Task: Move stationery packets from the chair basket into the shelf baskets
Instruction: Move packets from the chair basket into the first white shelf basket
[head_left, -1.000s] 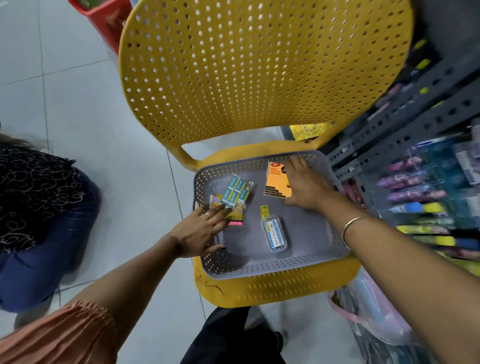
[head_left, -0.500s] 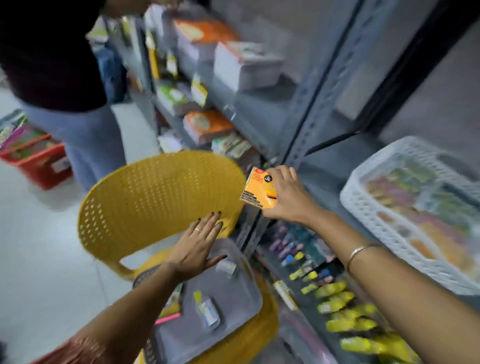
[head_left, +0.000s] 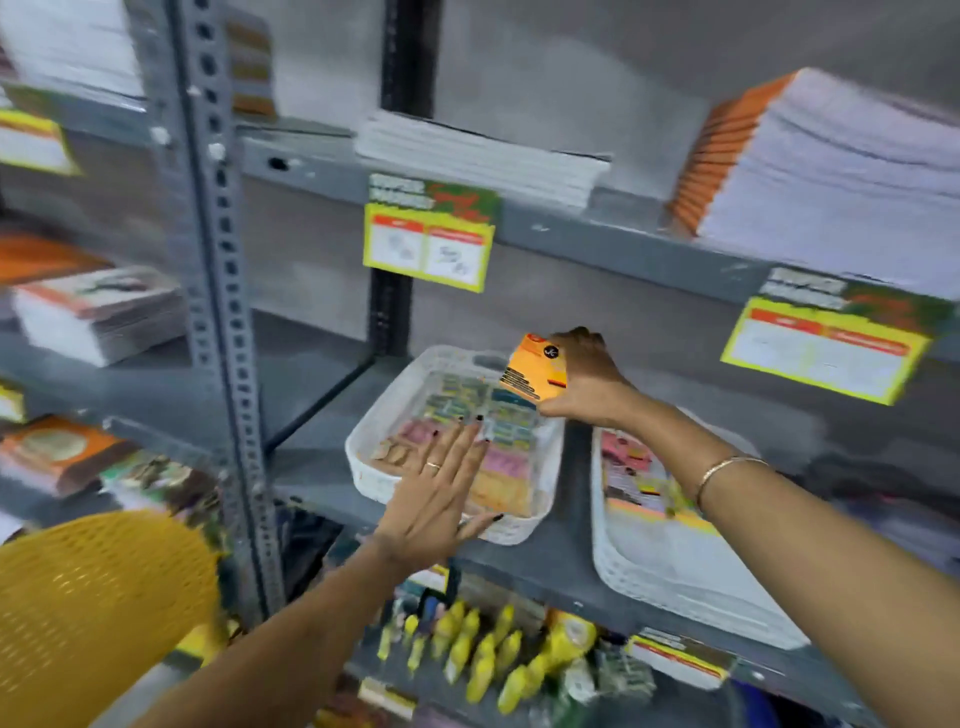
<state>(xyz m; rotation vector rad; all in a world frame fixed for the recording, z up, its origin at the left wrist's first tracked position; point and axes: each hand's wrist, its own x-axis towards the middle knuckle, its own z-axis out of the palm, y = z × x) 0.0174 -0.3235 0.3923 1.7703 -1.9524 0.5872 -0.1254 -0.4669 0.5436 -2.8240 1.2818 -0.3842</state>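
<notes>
My right hand (head_left: 589, 382) grips an orange stationery packet (head_left: 534, 368) and holds it tilted above the far right corner of a white shelf basket (head_left: 363, 470). That basket is filled with several coloured packets. My left hand (head_left: 441, 491) is spread flat, fingers apart and holding nothing, over the basket's front half. A second white shelf basket (head_left: 660, 587) with more packets sits to the right, partly hidden by my right forearm. Only the yellow chair's perforated back (head_left: 98, 597) shows at lower left; the chair basket is out of view.
Grey metal shelving with a perforated upright post (head_left: 221, 291) stands left of the baskets. Stacks of notebooks (head_left: 826, 171) lie on the shelf above, with yellow price tags (head_left: 428, 241) hanging from its edge. Yellow bottles (head_left: 478, 660) fill the shelf below.
The view swung up from the chair basket to the shelf. My right hand lifted the orange packet out of the chair basket to the white shelf basket; my left hand rose over it, empty.
</notes>
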